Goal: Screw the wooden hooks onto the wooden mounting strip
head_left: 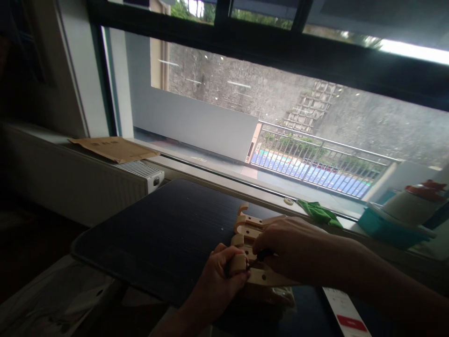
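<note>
A light wooden rack with curved hooks (249,229) lies on the dark table (164,234), near its front right part. My left hand (220,276) is closed round one wooden hook (238,263) at the rack's near end. My right hand (291,248) rests over the rack's right side, its fingers pinched on a small dark tool (262,255) whose tip meets that hook. The rack's right part is hidden under this hand.
A white radiator (140,171) and a flat brown cardboard piece (115,149) sit on the left sill. A green cloth (319,213) and a teal container (389,224) stand on the right sill. A white paper with a red patch (345,313) lies at the front right.
</note>
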Motion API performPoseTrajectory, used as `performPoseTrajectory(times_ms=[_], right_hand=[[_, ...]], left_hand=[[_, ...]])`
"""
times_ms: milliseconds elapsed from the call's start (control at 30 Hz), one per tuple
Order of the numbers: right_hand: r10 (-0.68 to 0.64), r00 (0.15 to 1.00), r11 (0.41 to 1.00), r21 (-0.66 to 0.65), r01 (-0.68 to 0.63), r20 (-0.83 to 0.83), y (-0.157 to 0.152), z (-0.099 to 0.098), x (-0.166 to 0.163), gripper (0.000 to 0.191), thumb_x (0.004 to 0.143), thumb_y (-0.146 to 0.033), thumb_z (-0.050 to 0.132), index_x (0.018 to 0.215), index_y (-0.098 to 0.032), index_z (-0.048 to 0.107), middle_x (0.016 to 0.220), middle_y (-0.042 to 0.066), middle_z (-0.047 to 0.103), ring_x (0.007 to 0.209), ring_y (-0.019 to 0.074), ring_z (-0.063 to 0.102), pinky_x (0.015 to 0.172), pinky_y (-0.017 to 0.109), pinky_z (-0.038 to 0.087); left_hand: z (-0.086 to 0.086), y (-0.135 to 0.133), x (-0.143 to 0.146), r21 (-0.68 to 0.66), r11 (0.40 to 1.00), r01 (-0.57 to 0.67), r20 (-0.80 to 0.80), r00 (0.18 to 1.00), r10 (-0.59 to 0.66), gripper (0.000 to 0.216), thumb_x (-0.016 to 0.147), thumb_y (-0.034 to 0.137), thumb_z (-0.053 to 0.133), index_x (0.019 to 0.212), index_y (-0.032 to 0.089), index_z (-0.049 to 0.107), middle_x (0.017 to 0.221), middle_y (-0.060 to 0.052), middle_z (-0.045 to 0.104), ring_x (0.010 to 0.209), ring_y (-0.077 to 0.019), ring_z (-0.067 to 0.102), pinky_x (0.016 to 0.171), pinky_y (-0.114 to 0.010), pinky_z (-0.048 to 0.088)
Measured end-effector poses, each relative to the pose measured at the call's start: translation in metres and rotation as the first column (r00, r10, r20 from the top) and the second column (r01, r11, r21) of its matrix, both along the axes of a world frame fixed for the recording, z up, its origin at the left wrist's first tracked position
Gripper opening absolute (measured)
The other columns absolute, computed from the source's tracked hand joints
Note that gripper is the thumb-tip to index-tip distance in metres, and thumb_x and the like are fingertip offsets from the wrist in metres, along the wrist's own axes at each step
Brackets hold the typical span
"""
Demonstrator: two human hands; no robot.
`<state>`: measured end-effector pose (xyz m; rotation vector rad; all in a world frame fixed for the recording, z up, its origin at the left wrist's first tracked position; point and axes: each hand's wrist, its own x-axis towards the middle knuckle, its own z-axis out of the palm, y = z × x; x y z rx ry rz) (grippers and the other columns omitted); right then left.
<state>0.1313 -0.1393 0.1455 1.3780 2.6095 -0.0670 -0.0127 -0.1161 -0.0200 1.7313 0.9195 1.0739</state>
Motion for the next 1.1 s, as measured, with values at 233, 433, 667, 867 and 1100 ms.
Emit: performPoseTrajectory(times_ms=[233,433,667,867,1100], right_hand=[[-0.141,0.990,0.990,0.014,0.141,0.016,0.002,0.000,-0.004,0.016,0.075,-0.024,0.055,0.071,-0.022,0.070,0.071,0.001,0.065,0.065,0.0134,0.055,0.058,0.026,0.031],[-0.190,0.977,0.982,0.035,0.187,0.093,0.002,0.003,-0.007,0.017,0.075,-0.028,0.055,0.073,-0.022,0.071,0.068,0.002,0.064,0.061,0.0135,0.055,0.050,0.025,0.025],[-0.068,0.966,0.998,0.024,0.065,0.248,-0.004,0.012,-0.025,0.014,0.077,-0.016,0.059,0.065,-0.019,0.065,0.067,0.002,0.062,0.064,0.0129,0.055,0.057,0.025,0.033],[-0.063,0.975,0.997,-0.034,0.072,0.213,-0.006,0.012,-0.019,0.012,0.077,-0.012,0.058,0.070,-0.018,0.064,0.077,0.002,0.063,0.071,0.0133,0.056,0.059,0.024,0.034],[-0.067,0.987,0.996,-0.052,0.076,0.148,-0.004,0.012,-0.012,0.008,0.075,-0.013,0.058,0.072,-0.017,0.063,0.081,0.001,0.062,0.074,0.0131,0.055,0.059,0.024,0.033]], left_hand=[[0.004,-0.001,-0.001,-0.015,1.000,-0.022,-0.038,0.999,0.021,0.007,0.070,0.019,0.066,0.076,0.021,0.066,0.083,-0.002,0.060,0.091,-0.0214,0.056,0.084,-0.032,0.046],[0.005,0.001,-0.001,-0.007,1.000,-0.018,-0.048,0.999,0.018,0.004,0.071,0.024,0.066,0.070,0.020,0.066,0.082,-0.002,0.059,0.088,-0.0203,0.055,0.083,-0.031,0.045],[0.005,0.003,-0.001,-0.037,0.999,0.009,-0.040,0.999,-0.010,0.002,0.070,0.020,0.066,0.072,0.019,0.065,0.081,-0.001,0.056,0.084,-0.0186,0.055,0.076,-0.027,0.045],[0.006,0.002,0.000,-0.093,0.995,0.020,-0.011,1.000,-0.021,0.001,0.070,0.017,0.063,0.071,0.017,0.064,0.082,-0.001,0.053,0.080,-0.0172,0.055,0.073,-0.026,0.044],[-0.001,-0.001,0.001,-0.096,0.995,0.028,0.062,0.998,-0.022,0.012,0.067,0.013,0.065,0.077,0.019,0.064,0.088,-0.001,0.054,0.085,-0.0174,0.055,0.077,-0.026,0.043]])
